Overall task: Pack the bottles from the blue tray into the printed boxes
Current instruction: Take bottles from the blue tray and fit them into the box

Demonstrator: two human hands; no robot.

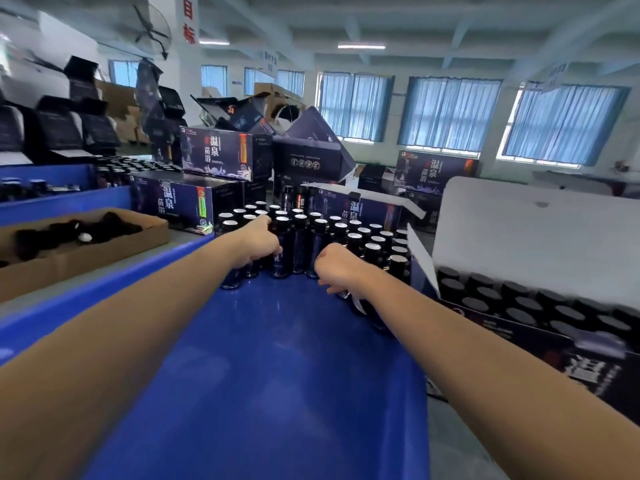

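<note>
A blue tray (263,368) lies in front of me, its far end packed with several dark bottles (349,233) with black caps. My left hand (259,242) reaches into the front row and its fingers curl round bottles there. My right hand (337,268) grips dark bottles at the tray's right side, partly hidden under my palm. An open printed box (540,327) sits to the right, its white lid raised and rows of capped bottles inside.
Closed and open printed boxes (221,152) are piled behind the tray. A cardboard tray (86,247) with dark items lies at the left, and behind it a second blue tray (62,199) holds more bottles. Windows with blue blinds line the far wall.
</note>
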